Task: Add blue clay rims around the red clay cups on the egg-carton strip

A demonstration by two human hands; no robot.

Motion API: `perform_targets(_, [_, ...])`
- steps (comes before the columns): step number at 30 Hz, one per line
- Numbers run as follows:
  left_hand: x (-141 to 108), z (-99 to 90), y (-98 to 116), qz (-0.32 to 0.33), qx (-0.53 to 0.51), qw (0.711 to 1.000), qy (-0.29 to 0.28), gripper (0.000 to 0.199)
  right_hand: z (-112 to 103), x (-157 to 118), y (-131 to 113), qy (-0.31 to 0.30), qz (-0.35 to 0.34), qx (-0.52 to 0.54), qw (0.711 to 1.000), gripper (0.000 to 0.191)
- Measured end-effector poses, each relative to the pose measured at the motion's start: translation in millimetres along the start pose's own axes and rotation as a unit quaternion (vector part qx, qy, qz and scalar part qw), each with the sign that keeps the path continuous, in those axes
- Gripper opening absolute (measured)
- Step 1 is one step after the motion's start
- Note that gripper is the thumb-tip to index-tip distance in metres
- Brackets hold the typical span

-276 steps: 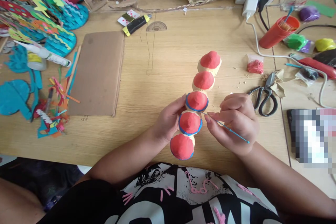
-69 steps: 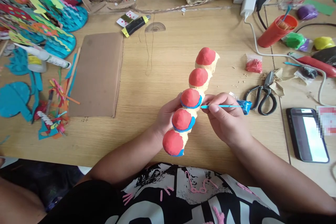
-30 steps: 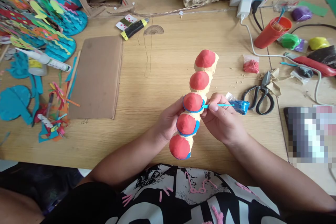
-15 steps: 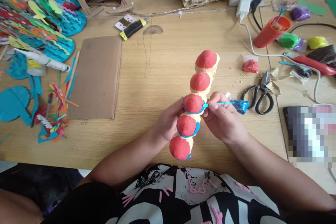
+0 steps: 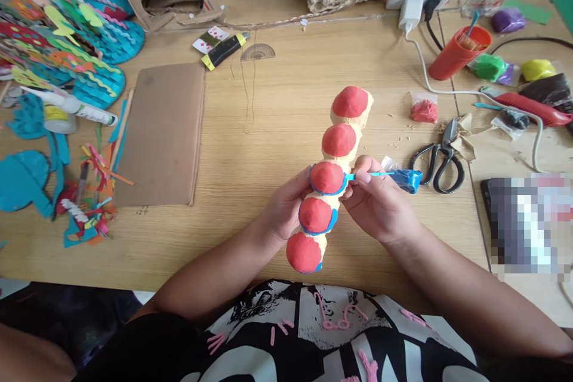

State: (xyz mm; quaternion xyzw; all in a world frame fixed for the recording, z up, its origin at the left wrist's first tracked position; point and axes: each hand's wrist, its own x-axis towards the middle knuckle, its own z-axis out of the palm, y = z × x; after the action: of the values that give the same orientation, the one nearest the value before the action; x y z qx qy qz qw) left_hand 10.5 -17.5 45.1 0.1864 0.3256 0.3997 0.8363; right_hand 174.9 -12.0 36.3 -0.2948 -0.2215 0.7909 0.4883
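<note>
Gripping the red-capped row (image 5: 328, 175) over the desk (image 5: 242, 191), the left hand (image 5: 286, 206) held something probably light and crushable, best taken by its pale sides (image 5: 364, 113). The right hand (image 5: 379, 202) pinched a blue tool (image 5: 378, 174), slanted earlier but now nearly level at the blue rim (image 5: 330, 193) of the middle mound (image 5: 326, 179).
</note>
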Motion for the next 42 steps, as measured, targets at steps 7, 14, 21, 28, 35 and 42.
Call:
perform_targets(7, [-2.4,-1.2,1.3,-0.014,0.008,1.0,-0.013,0.038,1.0,-0.1,0.0,0.015,-0.015,-0.002,1.0,0.022])
perform_targets(14, [-0.8,-6.8,-1.8,-0.022,0.026,0.999,-0.003,0.034,-0.3,0.9,-1.5,0.02,-0.021,-0.001,1.0,0.02])
perform_targets(21, [-1.0,-4.3,-2.4,-0.004,0.063,0.998,-0.007,0.037,0.6,1.5,-3.0,0.019,-0.003,0.012,1.0,0.022])
perform_targets(28, [-2.7,-1.0,-0.5,0.0,0.061,0.998,-0.019,0.039,0.6,1.4,-2.4,0.014,-0.006,0.004,1.0,0.022])
perform_targets(35, [-5.3,1.4,1.0,0.001,0.031,0.999,-0.018,0.04,-0.1,1.2,-4.3,0.025,-0.007,-0.016,1.0,0.023])
perform_targets(42, [0.9,-6.7,-5.5,0.008,0.034,0.999,-0.006,0.036,0.4,2.6,-5.1,0.016,0.007,-0.004,1.0,0.025])
